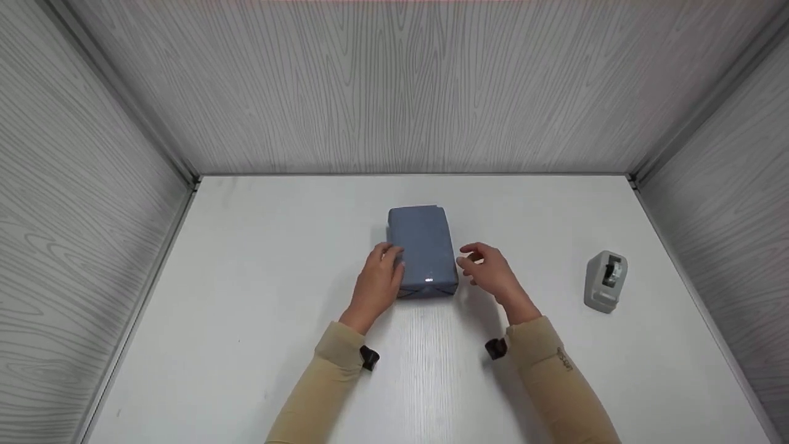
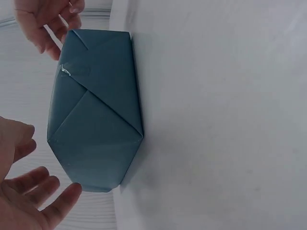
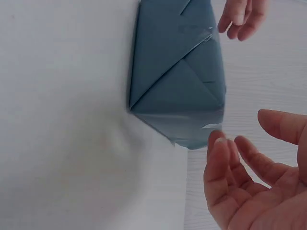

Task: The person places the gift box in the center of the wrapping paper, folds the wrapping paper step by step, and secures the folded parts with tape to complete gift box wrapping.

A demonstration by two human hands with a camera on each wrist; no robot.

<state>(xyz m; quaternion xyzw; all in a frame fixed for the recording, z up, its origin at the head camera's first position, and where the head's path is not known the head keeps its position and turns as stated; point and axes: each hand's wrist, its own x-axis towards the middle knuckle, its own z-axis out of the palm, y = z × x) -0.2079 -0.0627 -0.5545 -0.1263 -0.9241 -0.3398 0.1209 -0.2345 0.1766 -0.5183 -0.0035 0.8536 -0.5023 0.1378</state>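
Note:
A box wrapped in blue-grey paper (image 1: 421,243) lies flat on the white table, its long side running away from me. Its near end (image 2: 93,115) shows crossed triangular folds, with a bit of clear tape at the top edge. My left hand (image 1: 377,277) is at the box's left side, fingers loosely bent and the fingertips overlapping the edge in the head view. To the right of the box, my right hand (image 1: 491,271) hovers with relaxed fingers and nothing between them. In the right wrist view, the right fingertips (image 3: 218,143) are close to the box's corner.
A grey tape dispenser (image 1: 605,280) with a small roll stands on the right part of the table (image 1: 246,320). Wood-grain panels (image 1: 394,86) enclose the table at the back and both sides. Black wrist cameras (image 1: 370,357) sit at both cuffs.

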